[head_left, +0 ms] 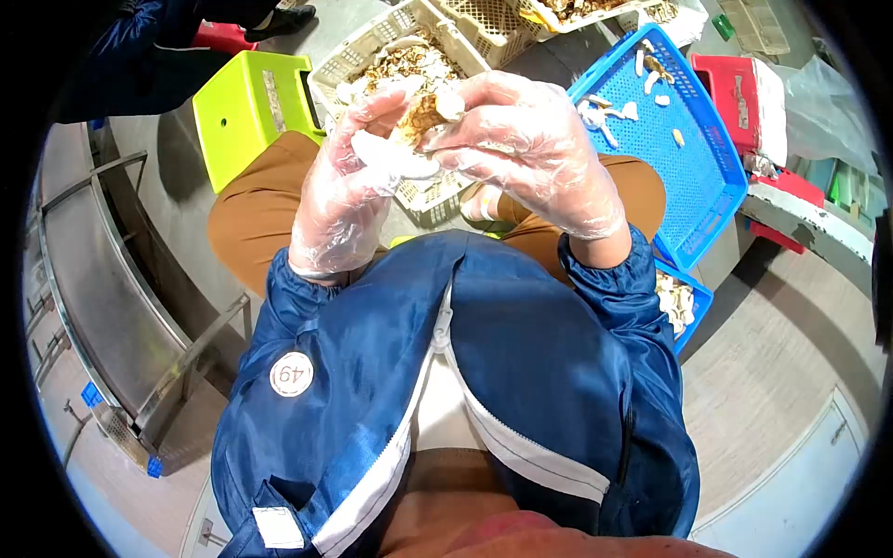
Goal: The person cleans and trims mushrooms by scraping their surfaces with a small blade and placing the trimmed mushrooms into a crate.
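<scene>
Piece [421, 121] brown-mottled w/ pale end, irreg. shape; L hand [346, 186] & R hand [539, 153] pinching it btwn fingers.

Around you, the floor [777, 339] is pale grey, with wide, board-like panels to your right. A lime-green plastic stool [228, 126] stands on it to your left, with the legs of a metal frame [139, 270] farther out. In front of you is a cream openwork plastic crate [462, 45]; whether it touches the floor or sits on something is hidden from you. To your right, a lower blue tray [701, 312] sits partly under a larger blue perforated tray [712, 240], its underside hidden from you. Another person's dark shoe [286, 20] rests beyond the stool.
</scene>
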